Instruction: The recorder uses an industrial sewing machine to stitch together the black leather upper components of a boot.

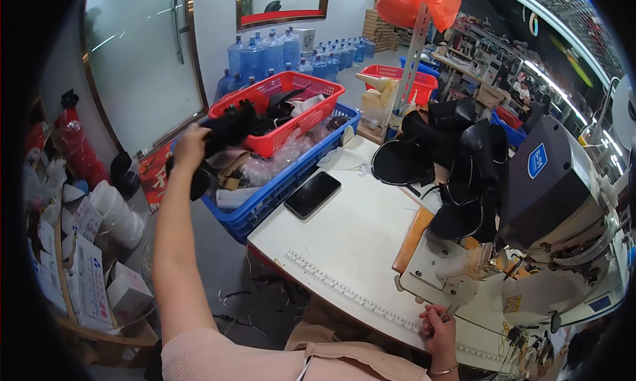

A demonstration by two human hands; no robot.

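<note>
My left arm is stretched out to the blue crate beyond the table's left corner. There my left hand is closed on a dark, soft-looking black piece, which reaches over the edge of the red basket. Another black piece hangs just below the hand. Near the front edge of the table, my right hand is closed around a small shiny metal tool, mostly hidden by the fingers. It rests beside the sewing machine and the printed ruler strip.
Several black shoe-upper-like pieces are heaped beside the machine. A dark phone lies on the white tabletop. Behind stand blue water bottles and a metal post. Cartons and a white roll crowd the left.
</note>
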